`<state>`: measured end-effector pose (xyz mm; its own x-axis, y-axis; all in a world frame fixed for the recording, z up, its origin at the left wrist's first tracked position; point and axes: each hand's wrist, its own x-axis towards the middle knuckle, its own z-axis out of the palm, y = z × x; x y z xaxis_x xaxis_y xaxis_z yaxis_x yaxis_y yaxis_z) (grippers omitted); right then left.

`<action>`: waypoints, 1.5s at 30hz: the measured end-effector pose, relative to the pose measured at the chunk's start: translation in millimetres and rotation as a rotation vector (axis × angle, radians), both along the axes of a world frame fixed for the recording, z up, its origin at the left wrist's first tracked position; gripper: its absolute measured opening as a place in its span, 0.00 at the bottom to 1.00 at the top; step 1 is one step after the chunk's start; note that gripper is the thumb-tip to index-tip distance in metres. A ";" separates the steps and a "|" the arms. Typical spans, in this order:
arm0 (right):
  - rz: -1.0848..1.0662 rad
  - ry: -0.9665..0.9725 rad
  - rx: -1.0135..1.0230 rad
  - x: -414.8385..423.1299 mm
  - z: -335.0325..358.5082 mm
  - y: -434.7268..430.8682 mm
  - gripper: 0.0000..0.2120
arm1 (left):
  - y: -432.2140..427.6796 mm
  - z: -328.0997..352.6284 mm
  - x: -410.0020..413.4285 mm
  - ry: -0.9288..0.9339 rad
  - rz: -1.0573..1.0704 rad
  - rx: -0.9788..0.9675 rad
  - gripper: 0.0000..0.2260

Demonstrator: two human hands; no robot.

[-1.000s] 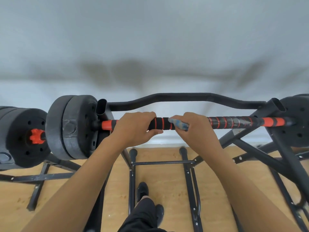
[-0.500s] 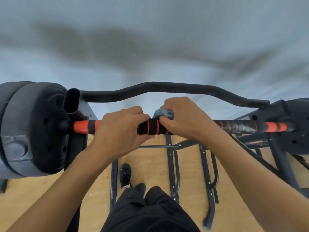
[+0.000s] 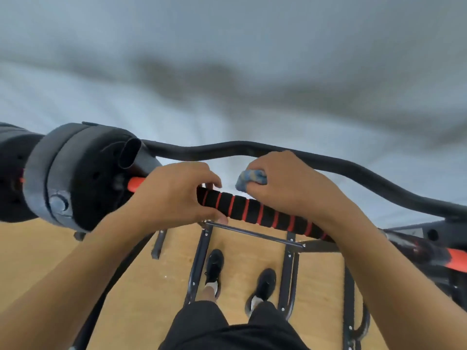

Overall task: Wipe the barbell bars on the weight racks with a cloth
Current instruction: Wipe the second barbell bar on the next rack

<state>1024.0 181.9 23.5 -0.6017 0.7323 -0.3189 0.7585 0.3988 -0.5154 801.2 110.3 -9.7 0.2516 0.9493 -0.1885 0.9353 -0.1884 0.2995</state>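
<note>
Left hand [image 3: 174,195] around the red-striped barbell bar [image 3: 252,210], right hand [image 3: 290,183], seemingly tight, around a blue cloth [image 3: 249,179].

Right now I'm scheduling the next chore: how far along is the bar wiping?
Nothing shows as finished; no bar looks cleaner. In hand: the right hand holds the blue cloth on the striped barbell bar, the left hand gripping it. Left, probably: that bar's right end and the curved bar behind.

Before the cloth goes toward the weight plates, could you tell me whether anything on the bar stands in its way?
Yes: the left hand grips the barbell bar between the cloth, held by the right hand, and the weight plates.
</note>
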 end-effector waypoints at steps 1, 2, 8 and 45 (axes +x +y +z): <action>0.018 -0.030 -0.004 2.4 -2.0 -2.0 0.11 | -10.5 -3.6 3.9 0.007 -0.037 0.124 0.24; 0.023 -0.056 0.002 3.8 -3.3 -6.5 0.10 | -20.9 -8.7 8.3 0.015 -0.086 0.196 0.24; -0.001 -0.166 0.295 -3.9 -6.0 -56.9 0.16 | -23.9 -42.3 31.6 0.263 -0.099 0.375 0.16; -0.242 -0.280 0.515 -5.0 -23.8 -128.4 0.15 | 14.0 -22.5 35.8 0.174 -0.105 0.003 0.11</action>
<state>1019.0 53.6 -0.3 -0.3444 0.9387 -0.0113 0.9367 0.3428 -0.0719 837.0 124.3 -32.2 0.3131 0.9202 -0.2351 0.9481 -0.2883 0.1341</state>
